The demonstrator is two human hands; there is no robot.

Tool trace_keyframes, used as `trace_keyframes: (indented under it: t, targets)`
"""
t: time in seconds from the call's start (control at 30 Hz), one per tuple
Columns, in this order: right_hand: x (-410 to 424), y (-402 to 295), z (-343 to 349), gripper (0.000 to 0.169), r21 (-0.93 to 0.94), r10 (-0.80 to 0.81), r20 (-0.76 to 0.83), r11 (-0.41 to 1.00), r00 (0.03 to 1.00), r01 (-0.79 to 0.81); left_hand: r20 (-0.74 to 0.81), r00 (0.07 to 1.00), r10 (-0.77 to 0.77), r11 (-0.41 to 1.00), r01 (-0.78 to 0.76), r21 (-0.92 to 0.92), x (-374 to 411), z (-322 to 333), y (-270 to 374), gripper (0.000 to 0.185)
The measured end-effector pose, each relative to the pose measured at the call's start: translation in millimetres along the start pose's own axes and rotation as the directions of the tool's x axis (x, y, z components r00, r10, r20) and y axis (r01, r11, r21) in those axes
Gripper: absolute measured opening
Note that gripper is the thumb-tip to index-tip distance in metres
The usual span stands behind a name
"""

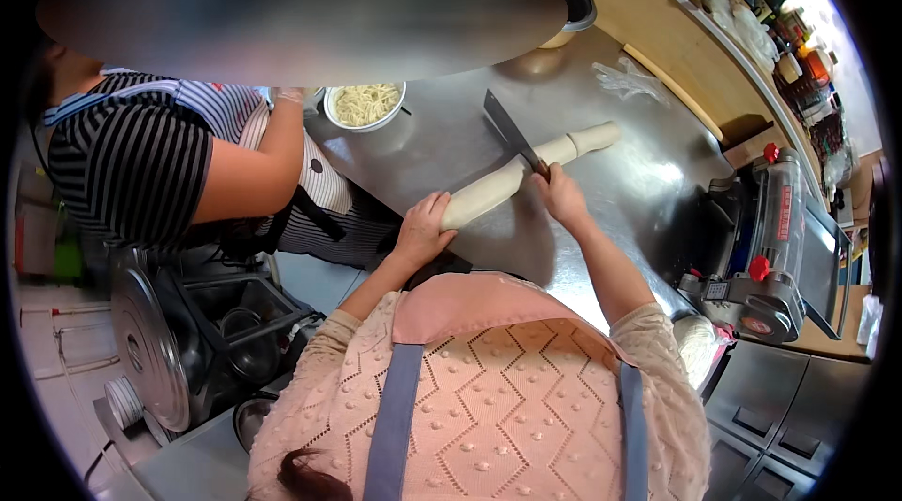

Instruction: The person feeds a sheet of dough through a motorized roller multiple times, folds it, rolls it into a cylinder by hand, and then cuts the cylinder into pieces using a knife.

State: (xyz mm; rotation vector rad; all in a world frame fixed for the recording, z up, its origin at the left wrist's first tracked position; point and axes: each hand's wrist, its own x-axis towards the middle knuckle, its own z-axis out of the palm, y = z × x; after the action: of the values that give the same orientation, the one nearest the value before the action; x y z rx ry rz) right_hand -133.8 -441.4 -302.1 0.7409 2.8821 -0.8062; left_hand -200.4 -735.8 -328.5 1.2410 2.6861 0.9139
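A long roll of pale dough (487, 192) lies slantwise on the stainless-steel table (444, 122). Its far end is a separate piece of dough (595, 138), parted by a thin gap and still lined up with the roll. My right hand (561, 198) grips the wooden handle of a cleaver (509, 124), whose blade stands over the roll just short of that gap. Whether the edge has entered the dough I cannot tell. At the near left end, my left hand (424, 230) rests against the roll, fingers loosely bent.
A person in a striped apron (218, 103) stands at the left beside a white bowl of noodles (365, 106). On the right is a dough-rolling machine (764, 254). Farther back lie a clear plastic glove (632, 80) and a wooden rolling pin (673, 92); bottles (793, 29) line the shelf.
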Motion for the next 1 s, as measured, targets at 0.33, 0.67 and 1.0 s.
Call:
trace_keyframes:
  t: [0.33,0.67,1.0]
  targets:
    - [-95,-37,-66,0.029,0.222,-0.102,0.004,0.970,0.995,0.099,-0.010,0.999,-0.050,0.985,0.048,-0.168,-12,1,-30,0.068]
    - [-142,-51,-31,0.028,0.088,-0.123,0.112,0.990,0.986,0.114,0.025,1.000,-0.008,0.976,0.013,-0.217,5,0,-21,0.059]
    - [-132,-60,-28,0.028,0.070,-0.098,0.204,0.994,0.974,0.085,-0.011,1.000,0.017,0.974,-0.019,-0.227,9,0,-18,0.053]
